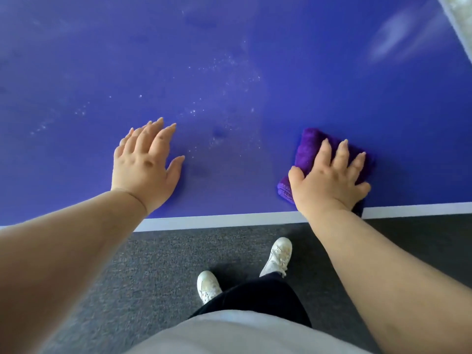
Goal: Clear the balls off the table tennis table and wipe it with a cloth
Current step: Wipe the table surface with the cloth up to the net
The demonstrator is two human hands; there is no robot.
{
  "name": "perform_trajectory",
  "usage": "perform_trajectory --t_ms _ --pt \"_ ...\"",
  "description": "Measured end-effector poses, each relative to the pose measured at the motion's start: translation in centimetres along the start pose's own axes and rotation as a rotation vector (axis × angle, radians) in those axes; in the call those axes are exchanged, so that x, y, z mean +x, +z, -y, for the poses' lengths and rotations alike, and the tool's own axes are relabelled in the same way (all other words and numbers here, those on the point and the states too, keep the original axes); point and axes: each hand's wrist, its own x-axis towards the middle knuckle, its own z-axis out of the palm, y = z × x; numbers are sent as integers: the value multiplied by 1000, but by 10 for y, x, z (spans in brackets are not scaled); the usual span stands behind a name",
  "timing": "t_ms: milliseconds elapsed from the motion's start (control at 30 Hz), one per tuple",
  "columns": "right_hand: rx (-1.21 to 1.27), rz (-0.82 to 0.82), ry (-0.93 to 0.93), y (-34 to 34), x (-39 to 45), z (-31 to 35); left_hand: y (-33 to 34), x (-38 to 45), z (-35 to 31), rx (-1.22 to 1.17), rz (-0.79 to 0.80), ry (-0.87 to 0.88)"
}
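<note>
Right hand (329,180) is pressing flat-fingered on the folded purple cloth (310,146) at the worktop's (255,47) near edge, left hand (145,162) is resting open on the blue surface, no balls showing, and honestly the cloth could be slipping off that edge if it's dragged closer.

Grey speckled carpet (153,264) covers the floor at the bottom of view. Two white lace-up shoes (277,256) stand on it: the one on the right is further forward, the other (208,286) sits back and to its left. Dark trousers (255,295) above them, light grey shirt (229,333) at the bottom edge. Pale, blurred surface in the top right corner (459,11), can't tell what.
</note>
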Motion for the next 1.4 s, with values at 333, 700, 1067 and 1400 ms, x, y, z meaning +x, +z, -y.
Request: perform_trajectory --t_ms 333,700,1067,1400 --pt "-62 -12 -509 18 -67 54 5 -7 17 4 62 -45" --pt "46 29 61 -8 29 114 11 -3 23 4 57 -37" --pt "-128 11 -485 11 -61 78 6 -2 20 63 144 -133" --pt "-36 -23 -144 -10 53 147 11 0 21 120 117 -118"
